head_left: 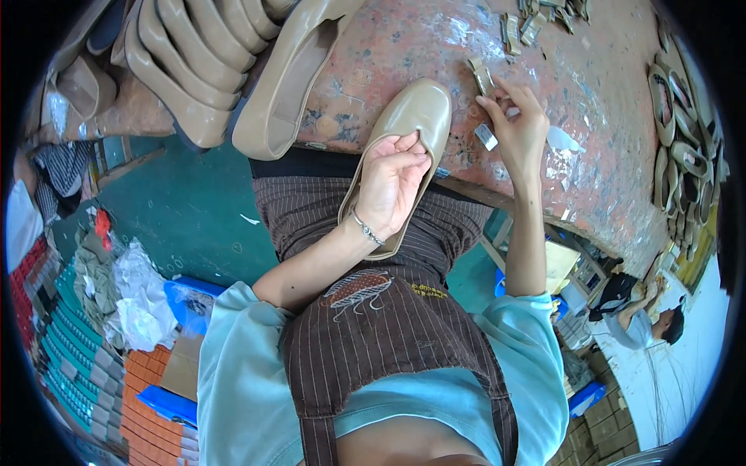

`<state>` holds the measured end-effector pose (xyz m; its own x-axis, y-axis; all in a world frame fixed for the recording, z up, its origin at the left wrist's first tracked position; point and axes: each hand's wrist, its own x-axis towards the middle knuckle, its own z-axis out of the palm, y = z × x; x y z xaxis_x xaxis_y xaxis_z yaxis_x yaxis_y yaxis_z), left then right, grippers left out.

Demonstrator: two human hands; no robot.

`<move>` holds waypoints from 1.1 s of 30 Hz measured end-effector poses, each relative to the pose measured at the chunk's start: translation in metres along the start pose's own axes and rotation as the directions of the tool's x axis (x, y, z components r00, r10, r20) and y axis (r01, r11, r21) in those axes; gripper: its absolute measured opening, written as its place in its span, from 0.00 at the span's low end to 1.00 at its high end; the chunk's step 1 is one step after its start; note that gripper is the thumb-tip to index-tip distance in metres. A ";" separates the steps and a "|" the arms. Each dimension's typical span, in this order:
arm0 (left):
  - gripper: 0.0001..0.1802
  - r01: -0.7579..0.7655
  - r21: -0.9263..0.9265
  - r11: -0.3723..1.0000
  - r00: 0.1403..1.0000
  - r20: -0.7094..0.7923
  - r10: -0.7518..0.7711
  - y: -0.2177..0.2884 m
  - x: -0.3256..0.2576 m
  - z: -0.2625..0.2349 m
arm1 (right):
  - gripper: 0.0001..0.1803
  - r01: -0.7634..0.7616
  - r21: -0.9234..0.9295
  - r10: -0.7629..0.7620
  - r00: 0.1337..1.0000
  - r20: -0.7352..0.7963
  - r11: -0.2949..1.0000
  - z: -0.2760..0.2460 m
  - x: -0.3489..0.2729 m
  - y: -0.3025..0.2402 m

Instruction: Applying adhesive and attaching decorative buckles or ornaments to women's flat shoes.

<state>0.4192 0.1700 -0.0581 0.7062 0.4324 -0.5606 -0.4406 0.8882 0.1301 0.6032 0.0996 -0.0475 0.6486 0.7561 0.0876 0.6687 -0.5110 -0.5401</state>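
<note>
Paint flecks and scuffs mark the reddish counter, whose front edge runs before the person's lap. Below it at the left spreads a green floor, with white plastic bags and a blue bin farther down; another person is in the room at the far right.

Along the counter's left side, beige shoes stand packed in a row. One larger-looking shoe at that row's end comes right up to the front edge, leaving a narrow gap beside the held shoe. This one straddles the edge, toe over the counter, heel over the striped apron. The left hand reaches into its opening, fingers curled and gripping the upper at the throat.

The right hand pinches the lower end of a small bow between thumb and forefinger, just above a little white block. More bows cluster toward the far edge. A broad stretch of worn top separates this hand from shoes heaped along the right side.
</note>
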 end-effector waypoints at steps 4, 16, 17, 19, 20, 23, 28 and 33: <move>0.10 -0.012 -0.047 0.999 0.996 0.084 0.016 -0.003 0.003 -0.011 | 0.21 0.001 0.340 -0.017 0.999 0.044 0.940 -0.009 -0.020 -0.046; 0.18 -0.006 0.050 0.999 1.000 0.011 0.005 -0.002 0.001 0.001 | 0.24 -0.008 0.362 -0.058 0.984 0.171 0.932 0.004 -0.027 -0.058; 0.18 -0.011 0.049 0.999 1.000 0.017 0.010 -0.002 0.001 0.002 | 0.24 -0.016 0.371 -0.053 0.983 0.174 0.929 0.004 -0.027 -0.057; 0.19 -0.014 0.050 0.999 1.000 0.022 0.013 -0.002 0.001 0.006 | 0.24 -0.027 0.381 -0.044 0.983 0.177 0.924 0.005 -0.027 -0.056; 0.15 -0.022 0.032 0.999 1.000 0.000 0.022 -0.001 0.001 0.008 | 0.23 -0.027 0.385 -0.044 0.984 0.174 0.922 0.005 -0.027 -0.056; 0.12 -0.032 0.018 0.999 0.999 -0.032 0.033 -0.001 0.000 0.007 | 0.23 -0.039 0.396 -0.033 0.984 0.176 0.918 0.006 -0.027 -0.057; 0.09 -0.027 0.010 1.000 0.999 -0.020 0.027 -0.003 0.002 0.007 | 0.22 -0.068 0.392 -0.006 0.983 0.183 0.917 0.006 -0.026 -0.058; 0.05 0.025 0.163 0.986 0.980 -0.201 0.009 -0.002 0.007 0.027 | 0.22 -0.077 0.352 0.035 0.992 0.123 0.933 0.012 -0.027 -0.066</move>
<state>0.4402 0.1756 -0.0399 0.5767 0.4001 -0.7123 -0.3270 0.9120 0.2476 0.5377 0.1180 -0.0242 0.6218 0.7824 -0.0353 0.4461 -0.3908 -0.8051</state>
